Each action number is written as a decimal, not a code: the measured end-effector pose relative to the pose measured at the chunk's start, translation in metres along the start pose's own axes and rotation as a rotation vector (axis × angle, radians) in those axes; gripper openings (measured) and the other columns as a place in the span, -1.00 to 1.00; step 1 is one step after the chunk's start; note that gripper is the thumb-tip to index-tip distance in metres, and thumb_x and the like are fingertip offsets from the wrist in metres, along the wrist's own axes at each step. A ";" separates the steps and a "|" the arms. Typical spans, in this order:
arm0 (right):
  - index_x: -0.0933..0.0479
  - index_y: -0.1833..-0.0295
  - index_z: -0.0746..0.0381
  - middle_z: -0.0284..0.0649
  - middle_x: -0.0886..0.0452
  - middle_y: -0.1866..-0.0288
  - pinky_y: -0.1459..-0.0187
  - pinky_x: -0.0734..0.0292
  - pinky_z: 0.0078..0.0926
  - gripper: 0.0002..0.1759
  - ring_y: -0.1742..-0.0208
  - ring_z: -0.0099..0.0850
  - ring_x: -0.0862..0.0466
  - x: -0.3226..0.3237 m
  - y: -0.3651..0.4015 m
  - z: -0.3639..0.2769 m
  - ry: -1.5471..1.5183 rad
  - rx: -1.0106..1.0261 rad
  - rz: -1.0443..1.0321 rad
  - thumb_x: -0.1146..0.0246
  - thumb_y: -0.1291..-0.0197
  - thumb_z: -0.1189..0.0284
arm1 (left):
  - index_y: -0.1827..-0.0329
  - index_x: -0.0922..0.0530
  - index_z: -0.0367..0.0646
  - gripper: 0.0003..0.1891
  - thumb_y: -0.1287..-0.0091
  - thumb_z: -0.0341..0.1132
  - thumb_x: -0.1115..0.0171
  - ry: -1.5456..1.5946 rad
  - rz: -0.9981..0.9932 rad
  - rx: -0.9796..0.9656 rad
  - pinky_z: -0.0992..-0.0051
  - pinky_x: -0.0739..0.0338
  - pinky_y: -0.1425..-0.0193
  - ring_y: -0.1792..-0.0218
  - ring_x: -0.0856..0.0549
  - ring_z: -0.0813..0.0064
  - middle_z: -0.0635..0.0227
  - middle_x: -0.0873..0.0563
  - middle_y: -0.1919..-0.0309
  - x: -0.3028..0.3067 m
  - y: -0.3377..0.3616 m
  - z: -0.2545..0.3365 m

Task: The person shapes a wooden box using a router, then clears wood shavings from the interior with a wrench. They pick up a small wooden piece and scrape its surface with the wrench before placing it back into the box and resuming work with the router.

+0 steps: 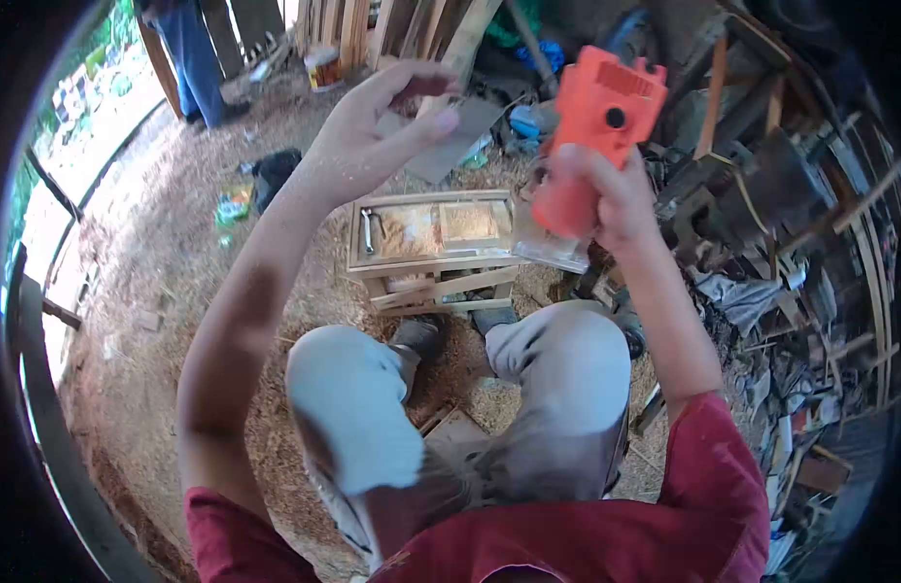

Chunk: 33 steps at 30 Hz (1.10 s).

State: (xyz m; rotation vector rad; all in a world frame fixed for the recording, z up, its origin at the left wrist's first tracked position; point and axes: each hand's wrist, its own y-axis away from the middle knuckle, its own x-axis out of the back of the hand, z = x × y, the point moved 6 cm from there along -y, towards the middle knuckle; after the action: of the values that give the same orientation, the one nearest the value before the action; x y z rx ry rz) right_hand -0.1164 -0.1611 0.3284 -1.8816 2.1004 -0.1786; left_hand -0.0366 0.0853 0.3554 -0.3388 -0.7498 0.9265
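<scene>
My right hand [616,189] is wrapped around the handle of an orange power tool [621,92], raised in front of me. The tool has vent slots and a round black cap; motion blurs its lower end. Off to the left, my left hand [373,146] is lifted with thumb and fingers apart and nothing in it. Below both hands stands a low wooden stand [431,277] with a shallow framed top. In that frame lie a wrench [368,231], sawdust [409,229] and a flat wooden block [468,222]. A clear plastic piece [553,255] rests at its right end.
Sawdust covers the ground [178,321]. Scrap wood and clutter [791,389] pile up along the right. A grey board [455,146] leans beyond the stand, near a white bucket [323,70]. Another person in blue trousers [193,63] stands at far left.
</scene>
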 end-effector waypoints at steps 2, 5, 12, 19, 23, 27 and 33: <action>-0.62 -0.07 0.27 -0.30 -0.74 0.14 0.11 -0.69 -0.43 -0.58 0.17 -0.47 -0.76 -0.021 0.023 -0.029 0.078 0.029 -0.036 -0.56 -0.11 0.45 | -0.49 -0.46 -0.20 -0.48 -0.56 -0.19 -0.30 0.009 0.048 -0.061 0.42 -0.41 -0.50 -0.37 -0.57 0.48 0.27 -0.63 -0.31 0.002 -0.006 0.062; -0.60 -0.11 0.30 -0.28 -0.76 0.11 0.01 -0.68 -0.42 -0.54 0.16 -0.50 -0.75 -0.045 0.056 -0.056 0.245 0.036 -0.115 -0.55 -0.12 0.42 | -0.51 -0.45 -0.19 -0.41 -0.52 -0.11 -0.36 0.027 0.071 -0.118 0.44 -0.44 -0.47 -0.34 -0.60 0.48 0.26 -0.64 -0.28 -0.010 -0.014 0.126; -0.61 -0.13 0.27 -0.29 -0.74 0.05 -0.05 -0.64 -0.41 -0.42 0.07 -0.51 -0.72 -0.087 0.109 -0.095 0.493 0.254 -0.261 -0.64 0.00 0.33 | -0.05 -0.60 -0.14 -0.73 -0.50 -0.13 -0.24 0.209 0.219 0.144 0.53 -0.49 -0.06 0.07 -0.61 0.66 0.49 -0.67 0.14 -0.029 0.017 0.199; -0.62 -0.12 0.28 -0.27 -0.75 0.05 -0.05 -0.63 -0.40 -0.40 0.06 -0.50 -0.71 -0.082 0.119 -0.093 0.484 0.272 -0.296 -0.66 0.02 0.29 | -0.07 -0.53 -0.25 -0.61 -0.45 -0.09 -0.30 0.153 0.231 0.070 0.47 -0.56 -0.04 0.13 -0.64 0.58 0.35 -0.66 0.18 -0.037 0.032 0.214; -0.62 -0.12 0.28 -0.27 -0.75 0.06 -0.06 -0.63 -0.39 -0.40 0.05 -0.50 -0.72 -0.067 0.104 -0.079 0.425 0.280 -0.273 -0.65 0.03 0.30 | -0.09 -0.52 -0.27 -0.59 -0.46 -0.08 -0.31 0.072 0.253 0.063 0.47 -0.56 -0.05 0.13 -0.64 0.58 0.34 -0.66 0.16 -0.048 0.011 0.191; -0.61 -0.11 0.29 -0.28 -0.75 0.06 -0.05 -0.65 -0.39 -0.42 0.06 -0.50 -0.72 -0.044 0.078 -0.059 0.422 0.257 -0.210 -0.64 0.01 0.32 | -0.15 -0.51 -0.29 -0.54 -0.49 -0.04 -0.31 0.146 0.269 0.136 0.47 -0.53 -0.11 0.07 -0.63 0.56 0.30 -0.66 0.11 -0.059 -0.014 0.156; -0.62 -0.08 0.28 -0.31 -0.75 0.08 -0.01 -0.65 -0.40 -0.54 0.10 -0.52 -0.73 0.009 0.018 0.024 0.350 0.077 -0.047 -0.58 -0.08 0.42 | -0.22 -0.57 -0.26 -0.57 -0.64 -0.02 -0.11 0.206 0.358 0.271 0.44 -0.41 -0.34 -0.12 -0.59 0.49 0.30 -0.66 -0.02 -0.073 -0.016 0.033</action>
State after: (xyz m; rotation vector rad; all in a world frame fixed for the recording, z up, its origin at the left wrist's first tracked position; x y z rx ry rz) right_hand -0.1268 -0.1653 0.2989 -1.9701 2.2272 -0.6330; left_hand -0.0782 0.0148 0.3557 -0.3280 -0.3712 1.2931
